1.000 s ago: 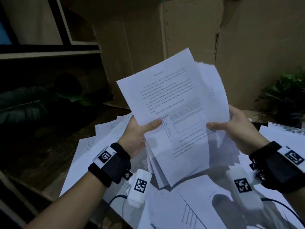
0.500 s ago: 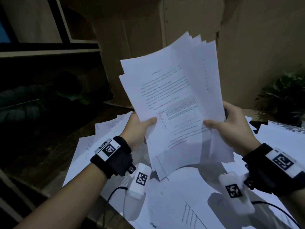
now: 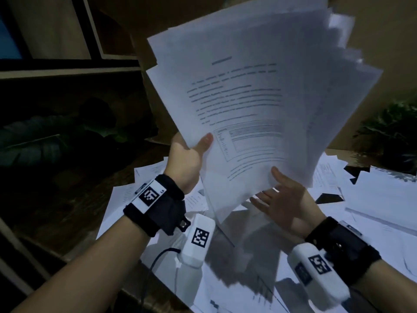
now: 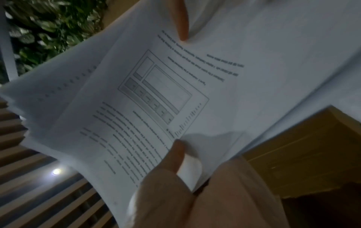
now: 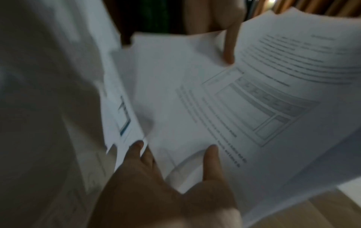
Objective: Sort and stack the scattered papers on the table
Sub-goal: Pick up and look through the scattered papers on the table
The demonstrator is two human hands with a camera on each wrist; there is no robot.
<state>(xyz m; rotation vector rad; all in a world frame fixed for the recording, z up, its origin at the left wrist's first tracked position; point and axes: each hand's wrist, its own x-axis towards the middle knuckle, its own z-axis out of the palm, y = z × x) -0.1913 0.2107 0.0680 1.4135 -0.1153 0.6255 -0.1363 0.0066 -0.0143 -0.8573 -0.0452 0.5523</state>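
Overhead, left hand (image 3: 187, 154) pinches the fanned paper sheaf (image 3: 259, 105); right hand (image 3: 282, 204) spreads flat-fingered beneath it.

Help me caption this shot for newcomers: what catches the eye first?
A fanned sheaf of printed papers is raised mid-frame, gripped at its lower left edge by the left hand. The right hand is spread open at its lower edge. More loose sheets litter the table below.

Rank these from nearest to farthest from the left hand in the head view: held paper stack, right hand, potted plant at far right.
1. Held paper stack: gripped by the left hand.
2. Right hand: lower right, under the stack's bottom edge.
3. Potted plant: far right, beyond the table.
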